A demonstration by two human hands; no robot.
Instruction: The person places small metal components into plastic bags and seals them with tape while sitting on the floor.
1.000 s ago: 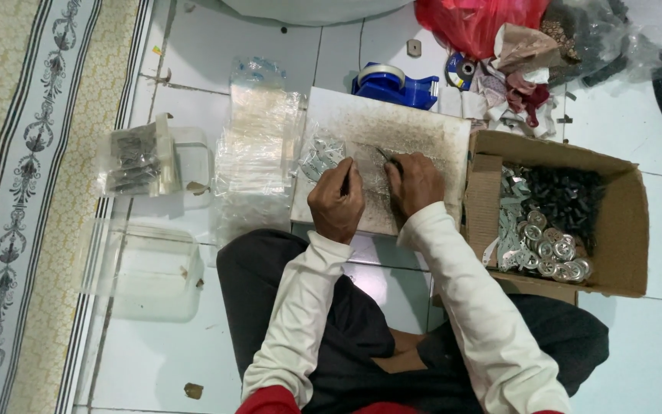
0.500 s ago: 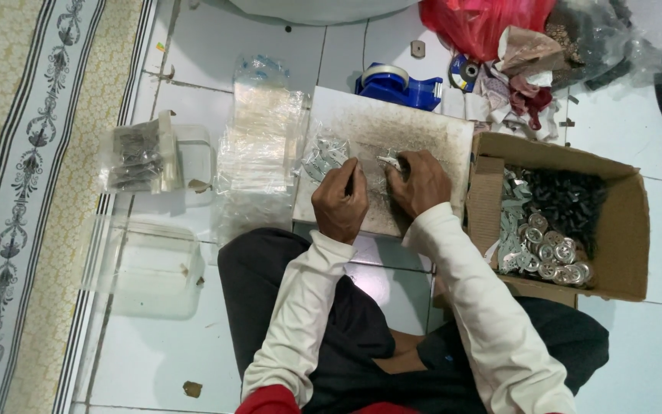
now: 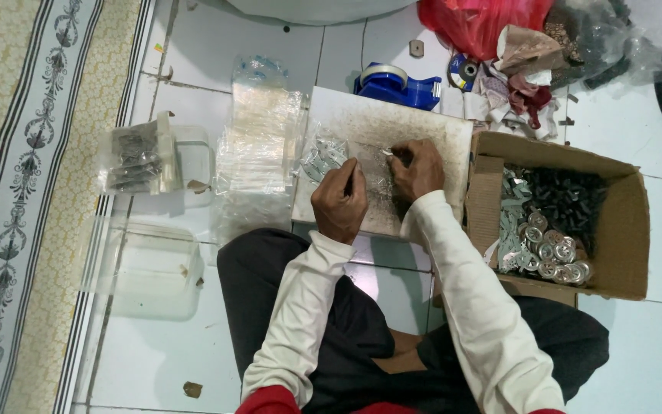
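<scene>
On the white board, both hands pinch a small clear plastic bag, left hand and right hand fingers closed on its edges; it looks light, limp and slippery.

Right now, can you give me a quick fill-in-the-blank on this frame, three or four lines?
1. Both hands, the left hand and the right hand, work over a flat white ____.
2. The cardboard box of metal parts sits on the person's ____ side.
3. The tape dispenser beyond the board is ____ in colour.
4. The stack of clear plastic bags lies to the ____ of the board.

Missing words: board; right; blue; left
</scene>
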